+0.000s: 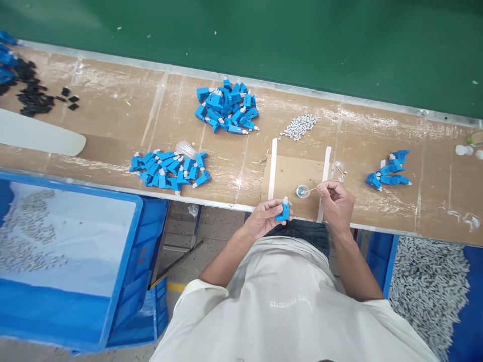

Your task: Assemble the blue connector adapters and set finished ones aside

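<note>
My left hand grips a blue plastic part with a whitish tip pointing up, at the table's front edge. Between the thumb and fingers of my right hand is a thin wooden stick. The stick's far end reaches into a small clear cup, whose contents are too small to make out. The cup rests on a cardboard sheet held by two white tape strips. Beyond the sheet lies a small pile of grey pieces.
Blue parts lie in piles at the back, front left and right. Black pieces sit far left, near a white curved object. Blue bins with grey pieces flank me below the table.
</note>
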`<state>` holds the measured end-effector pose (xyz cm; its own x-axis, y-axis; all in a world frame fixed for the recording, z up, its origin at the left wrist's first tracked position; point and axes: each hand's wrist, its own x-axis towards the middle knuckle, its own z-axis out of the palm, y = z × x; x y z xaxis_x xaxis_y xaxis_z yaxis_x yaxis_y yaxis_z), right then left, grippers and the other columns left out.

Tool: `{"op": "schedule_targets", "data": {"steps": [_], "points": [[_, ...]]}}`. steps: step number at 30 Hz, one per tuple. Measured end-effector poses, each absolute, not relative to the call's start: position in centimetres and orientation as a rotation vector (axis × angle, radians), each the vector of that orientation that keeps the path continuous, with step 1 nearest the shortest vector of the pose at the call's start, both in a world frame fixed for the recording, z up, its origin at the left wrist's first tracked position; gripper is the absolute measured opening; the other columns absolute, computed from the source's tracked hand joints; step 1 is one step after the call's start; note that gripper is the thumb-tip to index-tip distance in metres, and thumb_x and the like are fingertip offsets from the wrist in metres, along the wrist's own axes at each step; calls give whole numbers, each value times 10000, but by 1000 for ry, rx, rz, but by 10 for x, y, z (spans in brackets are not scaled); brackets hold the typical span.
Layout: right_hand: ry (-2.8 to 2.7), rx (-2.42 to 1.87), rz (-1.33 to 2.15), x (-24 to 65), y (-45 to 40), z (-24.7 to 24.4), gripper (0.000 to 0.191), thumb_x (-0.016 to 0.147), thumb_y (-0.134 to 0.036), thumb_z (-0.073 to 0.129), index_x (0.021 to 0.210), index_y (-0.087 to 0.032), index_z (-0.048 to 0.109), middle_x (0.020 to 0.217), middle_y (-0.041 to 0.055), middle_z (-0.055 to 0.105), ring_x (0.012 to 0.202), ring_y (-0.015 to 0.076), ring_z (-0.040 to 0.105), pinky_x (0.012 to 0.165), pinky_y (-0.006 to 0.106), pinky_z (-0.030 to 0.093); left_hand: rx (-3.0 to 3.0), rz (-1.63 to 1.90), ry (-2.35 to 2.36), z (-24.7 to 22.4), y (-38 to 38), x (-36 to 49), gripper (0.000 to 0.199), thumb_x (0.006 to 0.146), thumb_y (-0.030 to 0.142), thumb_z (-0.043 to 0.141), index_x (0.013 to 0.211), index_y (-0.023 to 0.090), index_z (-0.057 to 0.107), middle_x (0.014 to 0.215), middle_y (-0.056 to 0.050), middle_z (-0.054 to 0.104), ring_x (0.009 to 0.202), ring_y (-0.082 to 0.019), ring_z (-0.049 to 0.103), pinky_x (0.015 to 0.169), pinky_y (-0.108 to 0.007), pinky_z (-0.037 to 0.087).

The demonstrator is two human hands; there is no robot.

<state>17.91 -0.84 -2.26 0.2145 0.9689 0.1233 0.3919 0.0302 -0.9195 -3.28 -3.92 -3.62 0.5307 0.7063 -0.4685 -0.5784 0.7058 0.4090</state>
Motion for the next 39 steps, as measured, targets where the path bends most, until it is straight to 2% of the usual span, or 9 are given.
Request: {"op": "schedule_targets", "data": {"steps": [8,19,26,33,39], "points": [[-1820,-1408,562,181,-16,-10,194,967,-329,626,807,-229,672,731,16,602,618,160,502,578,320,412,240,759,668,-36,-40,-33,492,656,431,941,942,90,730,846,-103,749,746,-180,736,561,-190,538],[-1664,-1515,451,184,-13,-6,266,981,-433,595,801,-238,610,726,9,581,651,164,533,590,311,441,281,756,672,-38,-41,-33,509,686,459,918,998,94,749,885,-116,756,797,-196,741,602,-213,545],[-1731,-1478,484,184,-13,-12,262,988,-402,592,785,-238,575,715,-1,562,642,160,517,584,309,424,279,756,654,-39,-41,-34,511,679,454,925,993,93,746,803,-87,726,732,-170,718,574,-205,519],[-1688,-1479,411,189,-16,-8,254,985,-396,593,789,-240,554,725,-4,525,672,171,517,632,322,429,277,763,649,-38,-41,-33,504,655,462,937,950,105,739,803,-83,721,711,-158,700,547,-194,499],[-1584,-1524,458,187,-18,-8,314,983,-488,593,792,-240,567,719,-4,519,656,166,512,616,317,414,289,761,652,-37,-41,-32,501,664,472,929,953,111,736,821,-84,726,715,-154,695,552,-197,495]]}}
